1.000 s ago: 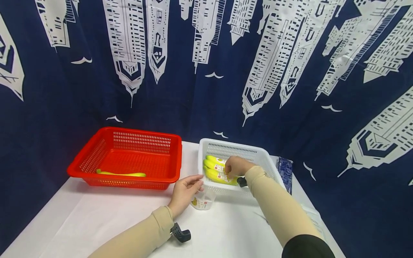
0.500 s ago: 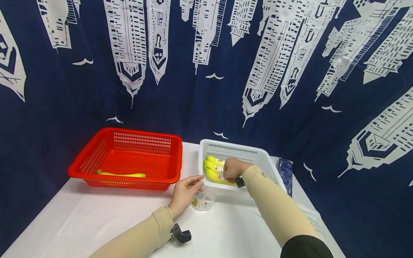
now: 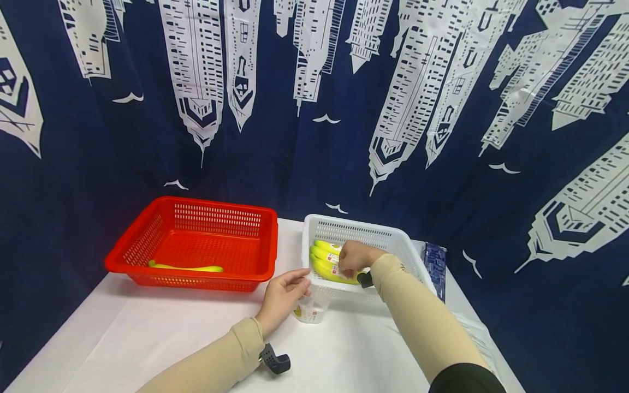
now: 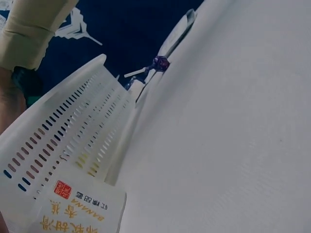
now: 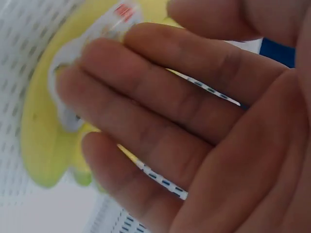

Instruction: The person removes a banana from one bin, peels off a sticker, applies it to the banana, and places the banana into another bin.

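My left hand point(image 3: 282, 301) is at the near left corner of the white basket point(image 3: 363, 222), fingers right at its rim. It holds a clear plastic banana wrapper point(image 3: 312, 312) hanging just below the thumb; printed banana lettering shows on this wrapper point(image 4: 73, 208) in the left wrist view. Inside the basket, several yellow bananas point(image 3: 324, 266) with white printed labels lie side by side. My right hand point(image 3: 357, 255) reaches down over them. Its fingers point(image 5: 146, 131) lie over the nearest labelled banana point(image 5: 39, 141) in the right wrist view, the thumb apart from them.
A red basket point(image 3: 216, 204) stands left of the white one, a single yellow banana point(image 3: 187, 267) on its floor. A dark blue packet point(image 3: 435, 267) lies right of the white basket. Behind the white table point(image 3: 162, 327) hangs a navy cloth point(image 3: 275, 164) with white buildings.
My right hand has shifted slightly left and sunk over the bananas. My left hand stays nearly still, while the wrapper below it has turned a little. Both baskets stay put.
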Demonstrator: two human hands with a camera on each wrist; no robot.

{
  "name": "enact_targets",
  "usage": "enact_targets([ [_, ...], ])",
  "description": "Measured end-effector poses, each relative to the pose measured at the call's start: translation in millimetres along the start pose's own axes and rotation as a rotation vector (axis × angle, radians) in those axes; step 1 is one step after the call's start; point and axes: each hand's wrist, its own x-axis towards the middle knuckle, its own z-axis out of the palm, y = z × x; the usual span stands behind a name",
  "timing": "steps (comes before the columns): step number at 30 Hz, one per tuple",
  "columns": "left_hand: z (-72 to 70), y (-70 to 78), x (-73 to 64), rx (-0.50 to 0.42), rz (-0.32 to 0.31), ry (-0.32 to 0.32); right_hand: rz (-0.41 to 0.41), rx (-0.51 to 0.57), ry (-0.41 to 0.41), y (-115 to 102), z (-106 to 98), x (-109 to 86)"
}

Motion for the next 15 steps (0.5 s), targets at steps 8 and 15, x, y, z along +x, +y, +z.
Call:
enact_targets([
  [8,-5.6,11.2,-7.4,0.061,0.031,-0.027,-0.148,0.313,0.098,-5.5,-1.3,-7.9],
  [15,-43.0,40.8,-24.4,0.261,0.367,-0.005,-0.266,0.641,0.209,-7.2,15.6,-15.7],
])
